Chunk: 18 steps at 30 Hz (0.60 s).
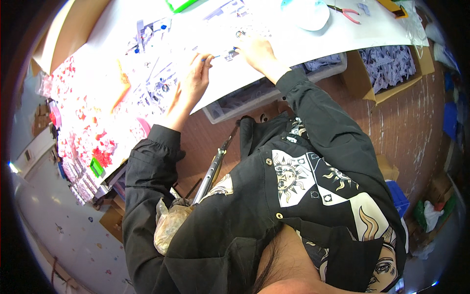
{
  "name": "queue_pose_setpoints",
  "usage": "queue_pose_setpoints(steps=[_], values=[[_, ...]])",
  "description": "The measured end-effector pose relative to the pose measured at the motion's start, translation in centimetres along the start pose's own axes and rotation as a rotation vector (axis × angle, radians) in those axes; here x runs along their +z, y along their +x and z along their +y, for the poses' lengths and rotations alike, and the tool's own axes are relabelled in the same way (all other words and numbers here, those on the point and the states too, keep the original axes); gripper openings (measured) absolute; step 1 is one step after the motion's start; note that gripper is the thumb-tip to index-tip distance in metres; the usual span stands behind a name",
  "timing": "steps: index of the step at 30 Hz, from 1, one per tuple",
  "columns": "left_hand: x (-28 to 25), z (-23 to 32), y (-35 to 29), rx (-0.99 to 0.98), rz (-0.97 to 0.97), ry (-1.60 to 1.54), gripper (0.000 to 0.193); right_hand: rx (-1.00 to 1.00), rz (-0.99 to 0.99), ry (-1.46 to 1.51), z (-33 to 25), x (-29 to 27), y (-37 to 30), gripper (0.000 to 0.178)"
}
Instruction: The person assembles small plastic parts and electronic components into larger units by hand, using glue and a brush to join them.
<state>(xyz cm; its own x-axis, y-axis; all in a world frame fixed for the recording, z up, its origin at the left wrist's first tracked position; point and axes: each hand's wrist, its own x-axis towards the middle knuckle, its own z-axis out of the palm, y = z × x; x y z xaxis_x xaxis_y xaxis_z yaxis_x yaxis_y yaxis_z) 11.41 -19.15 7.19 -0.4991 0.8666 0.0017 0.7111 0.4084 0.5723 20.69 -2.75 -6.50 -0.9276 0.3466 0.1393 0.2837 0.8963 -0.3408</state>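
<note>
Over the white table [215,93], my left hand [196,78] pinches a thin blue piece [217,57] that points to the right; its kind is too small to tell. Close by, my right hand [257,53] has its fingers closed at the edge of a small grey part [229,54]. Glare washes out the fingertips and the detail of that part. A small round metallic piece [240,34] lies just beyond my right fingers. Grey plastic parts [164,85] with dark round bits are spread left of my left hand.
Red and white small pieces [100,130] cover the table's left side, near an orange strip [122,85]. Red-handled pliers [345,13] and a white round dish [306,14] sit at the far right. A cardboard box [389,68] of grey parts and a clear bin [274,90] stand below the table edge.
</note>
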Motion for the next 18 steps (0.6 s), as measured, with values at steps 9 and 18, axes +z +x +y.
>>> queue_pose_setpoints(steps=[9,18], values=[[-0.1,-0.1,-0.5,0.044,-0.003,-0.025,0.013,-0.036,0.054,0.019,0.0,0.3,-0.2,0.019],[-3.8,4.6,4.2,0.19,0.263,-0.247,0.013,-0.064,0.164,0.133,-0.3,-4.2,-1.8,0.018]])
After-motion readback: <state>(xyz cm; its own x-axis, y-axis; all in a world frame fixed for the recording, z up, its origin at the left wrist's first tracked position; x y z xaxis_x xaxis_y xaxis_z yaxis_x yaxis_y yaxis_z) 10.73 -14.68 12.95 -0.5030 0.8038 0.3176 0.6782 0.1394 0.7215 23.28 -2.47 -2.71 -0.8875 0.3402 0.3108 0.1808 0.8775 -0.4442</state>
